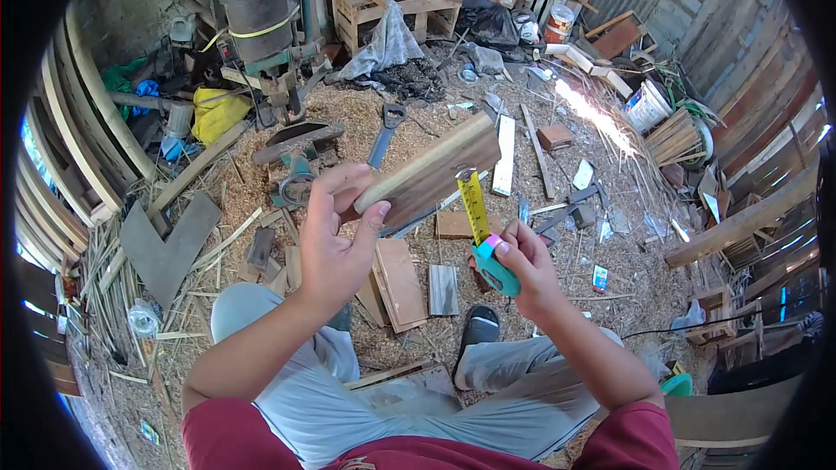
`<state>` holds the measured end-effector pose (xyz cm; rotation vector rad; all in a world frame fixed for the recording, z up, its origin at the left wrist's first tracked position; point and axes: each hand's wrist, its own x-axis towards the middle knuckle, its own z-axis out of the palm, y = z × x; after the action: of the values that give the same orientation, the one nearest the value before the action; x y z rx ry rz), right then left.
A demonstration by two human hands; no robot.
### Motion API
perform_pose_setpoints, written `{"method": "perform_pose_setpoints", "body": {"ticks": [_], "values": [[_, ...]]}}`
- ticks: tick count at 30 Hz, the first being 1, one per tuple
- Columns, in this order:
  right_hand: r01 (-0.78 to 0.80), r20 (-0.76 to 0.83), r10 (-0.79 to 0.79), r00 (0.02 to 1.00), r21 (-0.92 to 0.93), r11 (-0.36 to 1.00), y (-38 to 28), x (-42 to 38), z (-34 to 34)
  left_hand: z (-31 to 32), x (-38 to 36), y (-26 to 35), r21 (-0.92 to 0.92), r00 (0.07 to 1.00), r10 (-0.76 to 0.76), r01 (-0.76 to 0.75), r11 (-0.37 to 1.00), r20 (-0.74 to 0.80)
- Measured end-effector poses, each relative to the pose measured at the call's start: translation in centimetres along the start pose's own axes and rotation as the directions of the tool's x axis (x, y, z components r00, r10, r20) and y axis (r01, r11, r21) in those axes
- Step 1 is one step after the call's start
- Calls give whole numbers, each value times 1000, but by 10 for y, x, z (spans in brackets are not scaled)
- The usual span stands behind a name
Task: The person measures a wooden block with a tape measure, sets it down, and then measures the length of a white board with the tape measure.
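Observation:
My left hand (341,231) grips one end of a wooden board (435,165), which slants up and away to the right in front of me. A thumb lies on its near face and the fingers go behind it. In my right hand (529,270) is a teal tape measure (496,268), held with the thumb on top near a pink part. A short length of yellow blade (472,204) sticks out upward, its metal hook right at the lower edge of the board in this view.
Sawdust and offcuts cover the ground. Flat wood pieces (399,283) lie before my feet. A handsaw (383,135) and a bench vise (296,183) are beyond the board. A drill press (261,26) stands back left, a white bucket (649,106) at right. Curved boards (87,122) lean along the left.

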<state>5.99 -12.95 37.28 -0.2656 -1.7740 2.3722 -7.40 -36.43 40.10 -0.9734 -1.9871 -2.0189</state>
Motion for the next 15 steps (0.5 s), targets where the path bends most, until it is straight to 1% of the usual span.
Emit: {"method": "perform_pose_setpoints", "body": {"ticks": [2, 3, 4, 7, 11, 15], "values": [[27, 21, -26, 999, -28, 999, 1, -2, 4, 1, -1, -4, 10, 998, 59, -59, 998, 18], [41, 32, -40, 999, -42, 998, 0, -4, 6, 1, -2, -4, -5, 999, 36, -36, 999, 25], [15, 45, -13, 999, -51, 999, 1, -4, 3, 1, -3, -3, -20, 999, 14, -14, 1000, 32], [46, 40, -45, 998, -34, 998, 3, -5, 10, 3, -5, 0, -69, 998, -45, 49, 996, 54], [53, 17, -51, 999, -80, 995, 10, -4, 6, 3, -6, 1, -115, 988, -115, 127, 985, 102], [29, 17, -27, 999, -109, 994, 13, -4, -1, 4, -6, 0, -45, 992, -101, 105, 993, 82]]}}
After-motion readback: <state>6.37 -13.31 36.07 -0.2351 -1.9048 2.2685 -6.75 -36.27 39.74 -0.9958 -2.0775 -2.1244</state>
